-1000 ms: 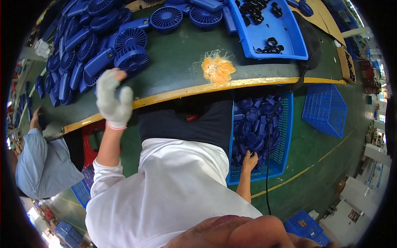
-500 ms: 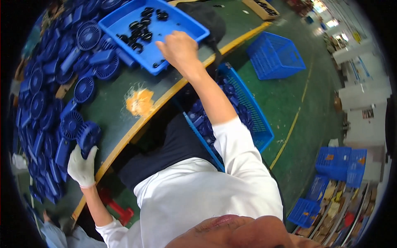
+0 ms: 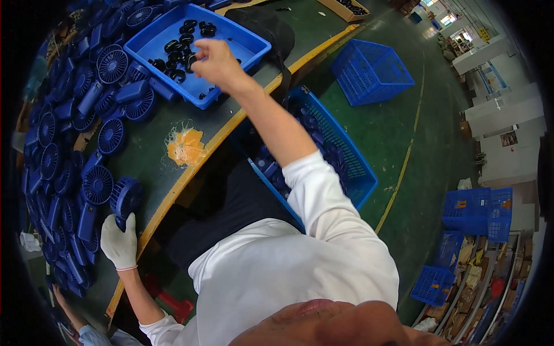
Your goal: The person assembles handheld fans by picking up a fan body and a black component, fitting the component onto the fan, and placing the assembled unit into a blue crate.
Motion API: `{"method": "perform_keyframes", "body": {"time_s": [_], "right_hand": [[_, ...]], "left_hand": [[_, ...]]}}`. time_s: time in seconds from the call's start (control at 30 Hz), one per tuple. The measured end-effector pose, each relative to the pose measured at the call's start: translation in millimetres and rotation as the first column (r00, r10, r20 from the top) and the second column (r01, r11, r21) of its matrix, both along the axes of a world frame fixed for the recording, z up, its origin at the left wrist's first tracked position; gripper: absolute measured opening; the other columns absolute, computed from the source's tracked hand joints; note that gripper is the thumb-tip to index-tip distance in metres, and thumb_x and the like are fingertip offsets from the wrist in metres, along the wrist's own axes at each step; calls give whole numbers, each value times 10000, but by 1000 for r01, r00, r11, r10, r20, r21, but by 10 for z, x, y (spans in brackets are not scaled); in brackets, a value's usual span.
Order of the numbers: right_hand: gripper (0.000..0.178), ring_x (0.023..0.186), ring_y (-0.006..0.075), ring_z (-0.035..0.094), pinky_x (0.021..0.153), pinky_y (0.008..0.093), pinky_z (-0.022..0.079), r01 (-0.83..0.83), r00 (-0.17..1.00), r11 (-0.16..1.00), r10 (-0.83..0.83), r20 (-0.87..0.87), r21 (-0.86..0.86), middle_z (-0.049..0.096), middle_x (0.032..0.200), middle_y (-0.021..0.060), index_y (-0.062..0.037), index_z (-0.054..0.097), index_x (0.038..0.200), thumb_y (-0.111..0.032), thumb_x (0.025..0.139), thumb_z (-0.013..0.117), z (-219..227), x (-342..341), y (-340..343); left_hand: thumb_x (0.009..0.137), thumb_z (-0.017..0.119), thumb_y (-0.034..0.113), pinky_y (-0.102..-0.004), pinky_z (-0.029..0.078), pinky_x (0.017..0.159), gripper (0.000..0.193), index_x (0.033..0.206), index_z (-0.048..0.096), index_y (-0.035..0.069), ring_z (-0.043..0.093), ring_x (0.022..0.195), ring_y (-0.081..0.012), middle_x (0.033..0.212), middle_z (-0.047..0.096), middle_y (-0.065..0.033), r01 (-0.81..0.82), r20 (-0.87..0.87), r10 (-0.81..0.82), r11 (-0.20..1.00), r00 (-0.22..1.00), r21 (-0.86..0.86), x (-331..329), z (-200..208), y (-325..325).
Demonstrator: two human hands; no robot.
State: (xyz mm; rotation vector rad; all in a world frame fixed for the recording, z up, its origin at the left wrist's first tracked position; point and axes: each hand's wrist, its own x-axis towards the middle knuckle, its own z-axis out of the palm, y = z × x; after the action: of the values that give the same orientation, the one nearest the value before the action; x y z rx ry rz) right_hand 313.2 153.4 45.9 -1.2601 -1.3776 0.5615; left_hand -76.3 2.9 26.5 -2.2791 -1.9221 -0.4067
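My left hand (image 3: pixel 119 241), in a white glove, grips a dark blue handheld fan (image 3: pixel 126 195) at its lower end near the table's front edge. The fan's round grille points up and away from me. Over a shallow blue tray (image 3: pixel 252 43) is my bare right hand (image 3: pixel 218 64), its fingertips bent around a small black plastic part (image 3: pixel 191 61). Several more curved black parts (image 3: pixel 173 46) lie loose in the tray, with a few smaller black pieces near its front corner.
Many blue fans (image 3: pixel 49 161) are heaped along the table's left side. An orange patch with pale threads (image 3: pixel 186 147) lies on the green tabletop. Beside my legs stands a blue crate (image 3: pixel 346 153) of fans; another blue crate (image 3: pixel 372 75) is farther off. A co-worker's arm (image 3: pixel 69 308) shows at lower left.
My right hand has shifted left over the tray and its fingers have reached the black parts. The left hand still holds the fan, now turned slightly.
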Motion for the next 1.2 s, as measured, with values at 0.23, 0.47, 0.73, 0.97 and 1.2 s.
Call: {"method": "perform_keyframes", "body": {"time_s": [0.23, 0.47, 0.73, 0.97, 1.2], "right_hand": [[197, 769, 133, 633, 638, 226, 488, -309, 773, 945, 312, -552, 102, 585, 907, 70, 46, 626, 971, 77, 777, 622, -255, -928, -1299], [144, 736, 135, 596, 618, 243, 471, -294, 864, 935, 349, -364, 199, 636, 881, 81, 28, 641, 907, 10, 772, 687, -237, -1538, -1889], [152, 797, 105, 592, 640, 218, 546, -519, 380, 828, 446, -811, 212, 519, 976, 75, 76, 647, 935, 5, 818, 712, -156, -1662, -2090], [222, 645, 77, 566, 507, 196, 456, -528, 530, 847, 380, -758, 56, 552, 863, 59, 40, 663, 794, -130, 928, 616, -368, -1566, -2025], [396, 621, 125, 548, 558, 274, 455, -436, 666, 900, 320, -674, -4, 552, 805, 73, 10, 593, 701, -280, 966, 538, -634, -1723, -1897]], "left_hand": [[879, 628, 301, -350, 446, 572, 332, 817, 645, -24, 566, 558, -185, 653, 623, -96, -35, 502, -8, 997, 865, 75, 37, -117, -31], [948, 531, 309, -452, 378, 1057, 444, 1153, 512, -84, 562, 1081, -265, 1060, 583, -148, 193, 989, 47, 981, -141, -19, 206, -477, -102], [862, 588, 233, -241, 458, 548, 282, 933, 597, -40, 587, 641, -116, 756, 618, -51, 258, 985, 59, 961, 160, -100, 746, -100, -426], [785, 637, 92, -234, 422, 528, 152, 866, 612, -35, 531, 599, -92, 713, 603, -27, 342, 896, -59, 934, 440, -107, 808, 1, -376], [826, 640, 143, -250, 446, 557, 157, 863, 646, -10, 553, 605, -94, 702, 611, -17, 259, 953, 98, 950, 287, -176, 887, -71, -423]]}}
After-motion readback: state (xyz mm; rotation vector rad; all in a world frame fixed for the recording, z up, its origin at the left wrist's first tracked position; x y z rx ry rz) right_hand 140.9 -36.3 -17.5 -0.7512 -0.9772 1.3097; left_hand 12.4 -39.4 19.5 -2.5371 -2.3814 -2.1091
